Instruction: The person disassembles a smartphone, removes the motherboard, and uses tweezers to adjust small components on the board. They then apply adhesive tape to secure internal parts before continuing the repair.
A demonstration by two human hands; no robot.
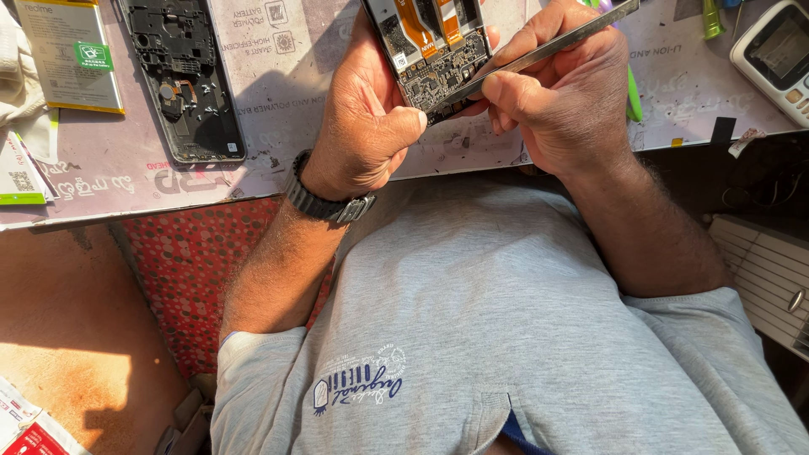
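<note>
Nearest to me, filling the lower half of the frame, is the grey shirt [506,320] with a small dark blue print on the chest, soft and creased; left of it I see a red spotted cloth [194,278] and, at the lower left, a sunlit orange-brown floor [59,337]. Above that both forearms rise toward the table edge. My left hand [366,118], with a dark ribbed watch [324,202] on the wrist, is curled nearly closed around the lower left side of the opened phone [430,46], thumb bent in against the frame. The phone sits at the upper centre of the frame, tilted, its back off, showing a dark circuit board and orange flat ribbon cables. My right hand [560,93] is closed in a pinch on thin metal tweezers [539,52], which run diagonally from the upper right down to the board's lower edge, where the tip touches; the hand itself hides the table behind it. Further off, the table [118,160] is covered with a worn, pale printed sheet, scuffed and stained. At the upper left lies a black plastic phone back frame [181,76], flat, and beside it a flat battery [67,50] with a yellow edge and a green sticker. At the upper right corner I see a white handset [775,55] with a small screen, well apart from the hands.
</note>
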